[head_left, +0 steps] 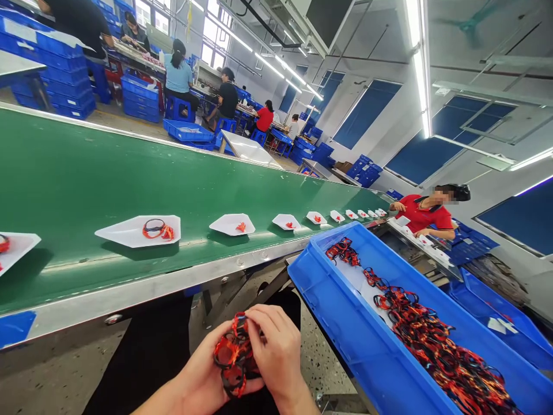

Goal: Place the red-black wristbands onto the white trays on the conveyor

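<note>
Head view: left of the bin (332, 302), the left hand (201, 369) cups rings (233, 353), likely to steady them while the right hand (279, 349) pinches one; more rings lie in the bin.

White walls (380, 144) surround a big workshop. Large dark blue panels (367, 114) cover the right side, and windows (215, 34) at the far left are bright. Tube lights (422, 80) and a green fan (469, 26) hang under the ceiling (384, 63). The floor (317, 363) is grey and speckled; blue stools (178, 109) stand behind.
</note>
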Demonstrator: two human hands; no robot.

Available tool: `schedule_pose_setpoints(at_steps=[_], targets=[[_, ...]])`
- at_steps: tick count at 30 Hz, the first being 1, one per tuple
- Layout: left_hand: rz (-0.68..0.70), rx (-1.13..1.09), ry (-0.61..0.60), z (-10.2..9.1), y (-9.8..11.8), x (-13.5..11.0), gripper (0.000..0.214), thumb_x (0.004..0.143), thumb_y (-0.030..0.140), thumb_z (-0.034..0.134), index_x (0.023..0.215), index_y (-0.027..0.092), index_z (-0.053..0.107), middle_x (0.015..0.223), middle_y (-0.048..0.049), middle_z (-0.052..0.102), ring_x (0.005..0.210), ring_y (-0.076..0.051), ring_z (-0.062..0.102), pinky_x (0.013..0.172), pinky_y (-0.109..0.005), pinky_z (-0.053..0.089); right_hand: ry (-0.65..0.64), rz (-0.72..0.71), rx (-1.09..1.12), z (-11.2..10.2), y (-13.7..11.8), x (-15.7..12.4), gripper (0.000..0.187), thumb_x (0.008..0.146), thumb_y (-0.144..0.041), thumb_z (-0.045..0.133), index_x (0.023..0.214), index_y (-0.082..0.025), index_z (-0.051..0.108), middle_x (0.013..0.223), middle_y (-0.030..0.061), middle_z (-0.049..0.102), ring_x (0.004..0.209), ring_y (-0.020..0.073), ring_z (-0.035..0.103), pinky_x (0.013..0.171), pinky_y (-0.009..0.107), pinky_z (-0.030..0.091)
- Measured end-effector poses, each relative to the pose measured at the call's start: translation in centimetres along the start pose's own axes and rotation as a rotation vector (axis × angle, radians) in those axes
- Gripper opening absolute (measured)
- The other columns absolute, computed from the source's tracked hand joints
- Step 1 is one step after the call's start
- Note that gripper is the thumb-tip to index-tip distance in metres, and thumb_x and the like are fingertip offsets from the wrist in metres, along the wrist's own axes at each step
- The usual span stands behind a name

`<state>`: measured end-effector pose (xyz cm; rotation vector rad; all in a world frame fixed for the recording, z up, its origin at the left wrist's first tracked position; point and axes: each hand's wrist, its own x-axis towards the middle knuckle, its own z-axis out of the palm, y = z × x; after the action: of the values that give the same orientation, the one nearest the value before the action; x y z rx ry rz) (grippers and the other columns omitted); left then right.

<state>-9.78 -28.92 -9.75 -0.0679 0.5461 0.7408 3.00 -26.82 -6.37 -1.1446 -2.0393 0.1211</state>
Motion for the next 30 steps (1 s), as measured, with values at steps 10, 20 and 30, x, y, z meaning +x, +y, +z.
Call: schedule_pose_setpoints(at_steps=[10, 20, 30], targets=[[-0.021, -0.043, -0.066, 0.3, 0.8, -0.7, 0.035, 0.078, 0.041, 0.057, 0.099, 0.014, 0.066, 0.095, -0.0101, 0.07, 0.084, -0.025, 0.064, 0.088, -0.051, 0.043, 0.156, 1.223, 1.199, 1.6, 3.0, 0.6, 0.032, 0.057, -0.036, 0.08, 0.081, -0.018, 0.066, 0.074, -0.0017, 0.066, 0.055, 0.0062, 0.057, 0.047, 0.014, 0.045], [0.003, -0.108, -0.086, -0.7, 1.1, -0.4, 0.032, 0.077, 0.04, 0.059, 0.096, 0.015, 0.066, 0.092, -0.009, 0.071, 0.084, -0.027, 0.065, 0.089, -0.051, 0.042, 0.067, 1.354, 1.395, 2.0, 2.9, 0.8, 0.034, 0.056, -0.029, 0.083, 0.082, -0.016, 0.064, 0.062, -0.0039, 0.062, 0.045, 0.0041, 0.053, 0.039, 0.012, 0.04], [0.041, -0.155, -0.117, -0.9, 1.5, -0.5, 0.033, 0.077, 0.04, 0.058, 0.095, 0.014, 0.067, 0.091, -0.0094, 0.071, 0.082, -0.025, 0.065, 0.089, -0.05, 0.043, -0.102, 1.282, 1.335, 2.3, 2.5, 2.0, 0.037, 0.058, -0.038, 0.081, 0.082, -0.015, 0.064, 0.058, -0.0053, 0.056, 0.042, 0.003, 0.046, 0.039, 0.014, 0.039]])
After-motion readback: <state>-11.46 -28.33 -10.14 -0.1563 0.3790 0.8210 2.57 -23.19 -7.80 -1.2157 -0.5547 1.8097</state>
